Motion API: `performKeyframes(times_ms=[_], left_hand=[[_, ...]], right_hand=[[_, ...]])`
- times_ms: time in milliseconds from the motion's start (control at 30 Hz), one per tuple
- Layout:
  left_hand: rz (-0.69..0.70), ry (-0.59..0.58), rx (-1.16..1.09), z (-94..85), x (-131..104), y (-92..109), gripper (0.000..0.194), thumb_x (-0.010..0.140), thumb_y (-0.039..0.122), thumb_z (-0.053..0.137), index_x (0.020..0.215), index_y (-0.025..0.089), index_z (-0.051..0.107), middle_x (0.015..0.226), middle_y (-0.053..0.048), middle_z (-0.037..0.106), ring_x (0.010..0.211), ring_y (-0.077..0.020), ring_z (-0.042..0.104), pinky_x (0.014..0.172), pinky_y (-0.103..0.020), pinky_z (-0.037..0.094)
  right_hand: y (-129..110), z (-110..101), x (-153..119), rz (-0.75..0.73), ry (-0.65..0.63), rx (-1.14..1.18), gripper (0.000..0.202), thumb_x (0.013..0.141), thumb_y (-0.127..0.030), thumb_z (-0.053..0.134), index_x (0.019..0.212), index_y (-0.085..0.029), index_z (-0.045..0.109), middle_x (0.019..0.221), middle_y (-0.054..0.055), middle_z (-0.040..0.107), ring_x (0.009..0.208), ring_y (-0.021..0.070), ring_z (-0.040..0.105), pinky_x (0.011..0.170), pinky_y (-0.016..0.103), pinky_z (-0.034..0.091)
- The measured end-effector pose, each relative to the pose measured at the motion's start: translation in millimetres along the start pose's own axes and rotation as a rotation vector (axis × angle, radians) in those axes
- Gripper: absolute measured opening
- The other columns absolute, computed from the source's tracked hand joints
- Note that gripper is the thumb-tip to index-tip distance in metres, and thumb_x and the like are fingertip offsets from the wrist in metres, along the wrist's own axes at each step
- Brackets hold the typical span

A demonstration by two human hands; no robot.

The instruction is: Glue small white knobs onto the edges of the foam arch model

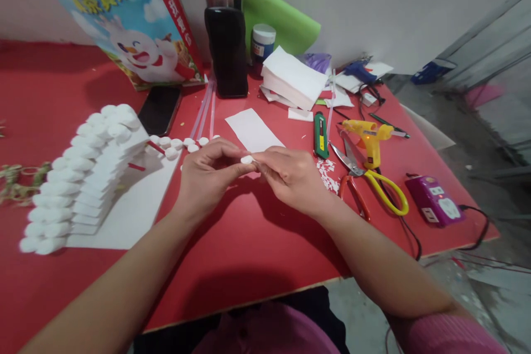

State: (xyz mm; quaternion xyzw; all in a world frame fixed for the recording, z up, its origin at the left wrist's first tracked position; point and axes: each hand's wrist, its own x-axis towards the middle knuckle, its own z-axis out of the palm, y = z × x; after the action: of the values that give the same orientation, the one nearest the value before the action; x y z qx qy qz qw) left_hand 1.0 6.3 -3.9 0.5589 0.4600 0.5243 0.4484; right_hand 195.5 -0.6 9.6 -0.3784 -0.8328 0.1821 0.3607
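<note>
Between the fingertips of both hands is a small white rolled piece [248, 160], perhaps paper, with its rounded end towards me. My left hand [209, 174] pinches it from one side. From the other side my right hand [288, 174] closes its thumb and fingers on it. Just behind the hands a white paper strip [253, 130] lies on the red table. Several loose white rolls [171, 152] lie beyond my left hand. Farther left a stepped model [89, 177] of white rolls and folded cards stands on a white sheet [124, 229].
A green cutter [320, 135], scissors [352, 163] with red and yellow handles, a yellow glue gun [369, 135] and a purple power socket [435, 201] lie right. Stacked white paper [294, 77], a black phone [160, 110], an upright black device [226, 52] and a printed bag [141, 27] stand behind.
</note>
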Motion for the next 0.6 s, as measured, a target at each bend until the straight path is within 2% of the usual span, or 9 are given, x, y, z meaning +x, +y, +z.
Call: performKeyframes(times_ms=[167,300,400,467,600], left_hand=[[-0.088,0.015,-0.036,3.8,-4.1,2.9,0.027,0.071,0.04,0.097,0.082,0.023,0.081,0.08,-0.003,0.078,0.073,-0.0202,0.07,0.069,-0.035,0.059],[0.006,-0.053,0.032,4.2,-5.6,2.0,0.013,0.084,0.033,0.088,0.095,0.027,0.086,0.093,-0.004,0.082,0.086,-0.0221,0.074,0.082,-0.038,0.061],[0.08,-0.09,0.086,2.6,-4.6,2.5,0.012,0.089,0.029,0.083,0.1,0.031,0.087,0.097,-0.003,0.081,0.092,-0.0227,0.073,0.088,-0.039,0.059],[0.09,-0.081,0.094,0.8,-3.2,3.4,0.011,0.09,0.029,0.081,0.098,0.032,0.087,0.097,-0.002,0.081,0.092,-0.0234,0.072,0.089,-0.041,0.059],[0.081,-0.058,0.147,-3.5,0.6,4.4,0.008,0.089,0.031,0.081,0.094,0.033,0.087,0.095,-0.003,0.08,0.09,-0.0257,0.071,0.088,-0.044,0.058]], right_hand=[[0.7,-0.2,-0.9,0.037,0.003,-0.034,0.026,0.108,-0.022,0.049,0.099,-0.02,0.073,0.085,0.006,0.074,0.077,0.0182,0.067,0.071,0.031,0.048],[-1.3,0.3,-1.9,0.071,0.018,-0.028,0.026,0.108,-0.024,0.05,0.098,-0.019,0.073,0.086,0.007,0.075,0.079,0.0193,0.068,0.074,0.032,0.049],[-5.0,-1.3,0.4,0.13,0.03,0.022,0.025,0.107,-0.026,0.053,0.094,-0.018,0.074,0.085,0.008,0.076,0.079,0.02,0.069,0.075,0.033,0.051],[-7.0,-3.9,4.1,0.296,0.013,0.194,0.024,0.105,-0.033,0.06,0.092,-0.019,0.074,0.082,0.007,0.076,0.077,0.0198,0.071,0.073,0.033,0.054],[-3.3,-8.5,13.0,0.768,-0.088,0.898,0.041,0.103,-0.058,0.063,0.105,-0.019,0.071,0.081,0.007,0.078,0.066,0.021,0.076,0.061,0.034,0.064]])
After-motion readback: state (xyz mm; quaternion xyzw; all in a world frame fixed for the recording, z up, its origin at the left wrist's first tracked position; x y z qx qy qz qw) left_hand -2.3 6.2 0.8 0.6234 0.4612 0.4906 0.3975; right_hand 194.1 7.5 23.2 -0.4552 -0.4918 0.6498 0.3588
